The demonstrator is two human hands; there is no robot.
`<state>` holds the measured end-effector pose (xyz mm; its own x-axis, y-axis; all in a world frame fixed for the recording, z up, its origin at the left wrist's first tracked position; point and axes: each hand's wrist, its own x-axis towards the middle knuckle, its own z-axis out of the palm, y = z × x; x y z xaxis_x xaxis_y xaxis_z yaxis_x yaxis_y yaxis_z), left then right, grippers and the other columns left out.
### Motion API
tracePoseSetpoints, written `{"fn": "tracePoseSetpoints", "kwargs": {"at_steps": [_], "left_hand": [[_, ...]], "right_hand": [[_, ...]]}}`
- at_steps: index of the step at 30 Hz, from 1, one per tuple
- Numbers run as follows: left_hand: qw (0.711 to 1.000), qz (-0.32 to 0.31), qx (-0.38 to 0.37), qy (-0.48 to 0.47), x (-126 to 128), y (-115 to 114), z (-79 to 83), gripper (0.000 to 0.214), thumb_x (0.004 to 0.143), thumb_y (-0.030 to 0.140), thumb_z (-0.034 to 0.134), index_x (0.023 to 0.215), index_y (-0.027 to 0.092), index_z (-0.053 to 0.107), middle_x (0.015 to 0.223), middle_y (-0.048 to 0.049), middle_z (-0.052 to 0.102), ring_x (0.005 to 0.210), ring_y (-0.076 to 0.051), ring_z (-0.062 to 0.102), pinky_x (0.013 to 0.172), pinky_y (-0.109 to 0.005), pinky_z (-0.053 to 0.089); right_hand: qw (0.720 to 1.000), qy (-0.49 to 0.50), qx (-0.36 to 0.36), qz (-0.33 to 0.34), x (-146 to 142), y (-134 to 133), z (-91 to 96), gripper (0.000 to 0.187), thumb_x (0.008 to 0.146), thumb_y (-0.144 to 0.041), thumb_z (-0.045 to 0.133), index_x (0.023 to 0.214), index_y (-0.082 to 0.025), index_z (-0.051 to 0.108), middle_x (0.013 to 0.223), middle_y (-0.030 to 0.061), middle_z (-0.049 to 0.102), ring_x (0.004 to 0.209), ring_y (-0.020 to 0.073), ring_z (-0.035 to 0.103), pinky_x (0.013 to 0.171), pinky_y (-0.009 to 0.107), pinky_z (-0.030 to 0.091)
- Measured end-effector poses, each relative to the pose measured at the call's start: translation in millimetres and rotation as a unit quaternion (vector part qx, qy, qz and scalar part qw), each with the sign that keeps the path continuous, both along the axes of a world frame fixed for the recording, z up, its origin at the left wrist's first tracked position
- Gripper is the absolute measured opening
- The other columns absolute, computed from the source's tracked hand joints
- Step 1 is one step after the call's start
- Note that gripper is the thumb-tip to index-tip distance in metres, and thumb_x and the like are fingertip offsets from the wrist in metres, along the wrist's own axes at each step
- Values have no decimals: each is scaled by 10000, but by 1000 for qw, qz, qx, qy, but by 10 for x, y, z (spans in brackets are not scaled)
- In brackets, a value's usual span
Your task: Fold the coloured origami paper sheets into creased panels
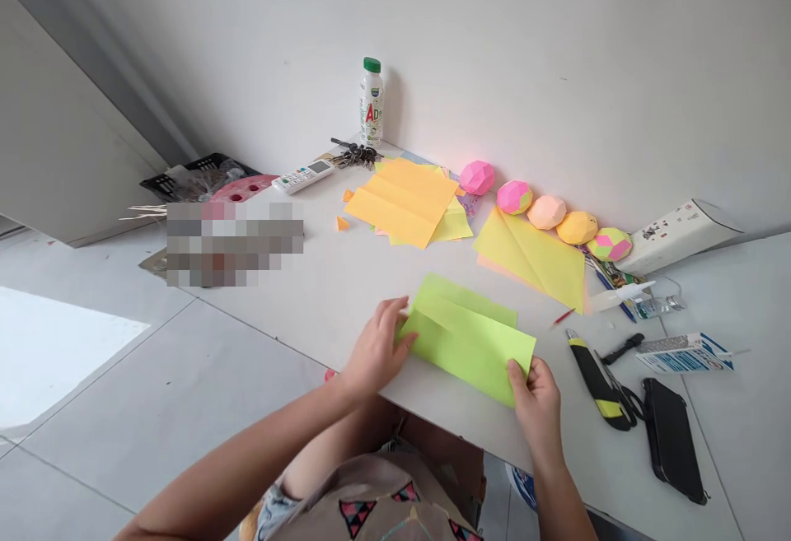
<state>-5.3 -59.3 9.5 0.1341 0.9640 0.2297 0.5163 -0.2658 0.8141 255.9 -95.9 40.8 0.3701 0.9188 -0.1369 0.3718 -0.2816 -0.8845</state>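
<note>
A folded light-green paper sheet (470, 333) lies on the white table (321, 277) near its front edge. My left hand (376, 350) pinches the sheet's left end, fingers closed on the fold. My right hand (536, 397) grips the sheet's near right corner between thumb and fingers. Both hands hold the paper flat against the table.
Orange and yellow sheets (404, 199) and a yellow folded sheet (532, 254) lie behind. Several paper balls (514, 196) line the wall. A bottle (371, 102), keys (355, 154), a remote (302, 176), a knife (598, 378), a phone (672, 440) and a glue tube (683, 353) lie around.
</note>
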Motion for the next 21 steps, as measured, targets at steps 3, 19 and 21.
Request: {"fn": "tracePoseSetpoints", "kwargs": {"at_steps": [3, 19, 21], "left_hand": [[973, -8, 175, 151, 230, -238, 9, 467, 941, 244, 406, 1400, 204, 329, 1460, -158, 377, 1396, -325, 282, 1107, -567, 242], [915, -145, 224, 302, 486, -336, 72, 672, 951, 549, 316, 1456, 104, 313, 1564, -154, 172, 1433, -382, 129, 1144, -555, 66], [908, -159, 252, 295, 508, -350, 95, 598, 969, 478, 330, 1442, 111, 343, 1559, -151, 196, 1428, -381, 157, 1138, -572, 91]], "right_hand": [[999, -40, 6, -10, 1, -26, -78, 516, 760, -634, 594, 1001, -178, 564, 941, 99, 694, 808, 231, 647, 666, 315, 537], [980, 142, -142, 13, 338, 48, 95, 746, 633, -555, 758, 1272, -248, 523, 1223, 97, 645, 1028, 306, 648, 735, 381, 585], [979, 155, -129, -28, 349, -30, 66, 777, 614, -551, 767, 1287, -252, 522, 1223, 92, 647, 1033, 309, 648, 738, 385, 588]]}}
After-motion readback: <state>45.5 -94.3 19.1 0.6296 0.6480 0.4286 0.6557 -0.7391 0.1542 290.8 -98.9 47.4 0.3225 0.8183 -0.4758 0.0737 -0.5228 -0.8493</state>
